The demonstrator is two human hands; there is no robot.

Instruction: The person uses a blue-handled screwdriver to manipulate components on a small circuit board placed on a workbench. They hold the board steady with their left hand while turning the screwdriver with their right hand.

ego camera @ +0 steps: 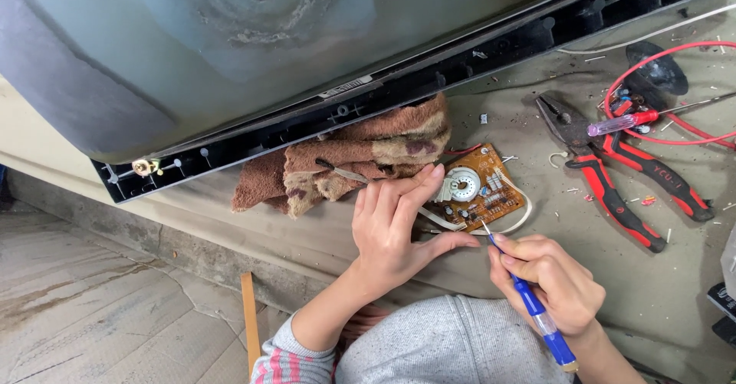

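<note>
Head view, dusty grey workbench [675, 292], brown towel [360, 158], concrete floor [92, 307]

Dusty grey bench top [659, 292], cracked concrete floor [100, 307] below

Even, soft daylight, fairly bright; no hard shadows, only faint ones under the hands [399, 231]. Dull sheen on the grey glass tube [192, 39]. Sharp overall, slight wide-angle bending at edges.

Both hands bare; the left forearm ends in a grey sleeve [287, 357] (pink-striped cuff), grey fabric over the lap.
</note>
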